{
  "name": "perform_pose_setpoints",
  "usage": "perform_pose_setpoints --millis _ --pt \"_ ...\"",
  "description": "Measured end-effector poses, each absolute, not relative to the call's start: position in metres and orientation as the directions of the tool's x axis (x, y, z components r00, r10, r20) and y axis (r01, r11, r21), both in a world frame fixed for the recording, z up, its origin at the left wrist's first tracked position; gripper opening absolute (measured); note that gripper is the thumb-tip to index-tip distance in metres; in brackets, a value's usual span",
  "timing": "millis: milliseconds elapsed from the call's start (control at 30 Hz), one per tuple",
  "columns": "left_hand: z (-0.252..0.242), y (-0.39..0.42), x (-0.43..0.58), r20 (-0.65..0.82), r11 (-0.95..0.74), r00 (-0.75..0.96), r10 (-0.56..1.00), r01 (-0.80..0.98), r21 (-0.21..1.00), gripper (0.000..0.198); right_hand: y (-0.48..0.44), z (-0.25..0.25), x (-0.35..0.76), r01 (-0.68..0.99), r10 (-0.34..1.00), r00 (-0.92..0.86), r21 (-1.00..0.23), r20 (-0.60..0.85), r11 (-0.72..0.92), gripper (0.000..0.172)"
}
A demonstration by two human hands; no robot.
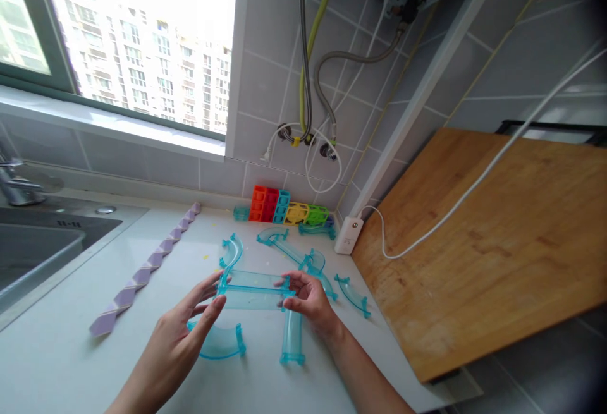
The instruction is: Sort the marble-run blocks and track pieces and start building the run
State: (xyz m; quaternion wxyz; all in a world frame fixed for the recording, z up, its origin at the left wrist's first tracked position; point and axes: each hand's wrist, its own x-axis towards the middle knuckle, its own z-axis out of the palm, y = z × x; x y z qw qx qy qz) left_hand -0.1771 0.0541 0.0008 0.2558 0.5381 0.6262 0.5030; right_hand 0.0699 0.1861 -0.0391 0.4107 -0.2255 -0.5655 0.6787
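Observation:
A straight, see-through blue track piece [256, 289] lies crosswise between my two hands, over the white counter. My left hand [184, 322] grips its left end between thumb and fingers. At the other end, my right hand [308, 300] pinches it, with the fingertips partly hidden behind the plastic. Another straight blue track piece [292, 338] points toward me below the right hand. A curved blue track piece [222, 342] lies just beside my left hand, partly covered by it. Beyond the held piece rests a small curved track piece [233, 251].
More blue track pieces [289, 251] and a curved one [353, 296] lie behind and right. Coloured blocks [270, 205] line the wall. A folded purple strip [142, 275] runs along the left, near the sink [42, 256]. A white plug box [349, 235] stands by a wooden board [478, 243].

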Motion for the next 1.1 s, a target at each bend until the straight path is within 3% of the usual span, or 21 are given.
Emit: perform_pose_setpoints --millis 267,433,633,767,933,1100 --pt "0.000 0.052 -0.185 0.316 -0.103 -0.255 0.914 0.607 0.788 0.054 0.141 -0.045 0.122 -0.311 0.964 -0.233 -0.949 0.126 0.049 0.064" --pt "-0.006 0.054 -0.185 0.407 -0.168 -0.130 0.904 0.767 0.619 0.048 0.091 -0.068 0.175 -0.163 0.993 -0.063 -0.983 0.102 0.090 0.064" --pt "-0.019 0.056 -0.162 0.476 -0.311 0.054 0.878 0.822 0.478 0.041 0.062 -0.080 0.221 -0.027 0.954 0.249 -0.984 0.164 0.176 0.062" --pt "-0.026 0.051 -0.136 0.481 -0.407 0.179 0.858 0.809 0.424 0.037 0.059 -0.063 0.235 0.107 0.926 0.310 -0.976 0.214 0.190 0.059" --pt "-0.032 0.036 -0.098 0.476 -0.526 0.304 0.825 0.723 0.449 0.032 0.070 -0.030 0.236 0.252 0.901 0.316 -0.942 0.297 0.222 0.058" --pt "-0.038 0.026 -0.075 0.427 -0.549 0.364 0.828 0.680 0.486 0.033 0.111 -0.013 0.234 0.268 0.888 0.295 -0.923 0.353 0.278 0.061"
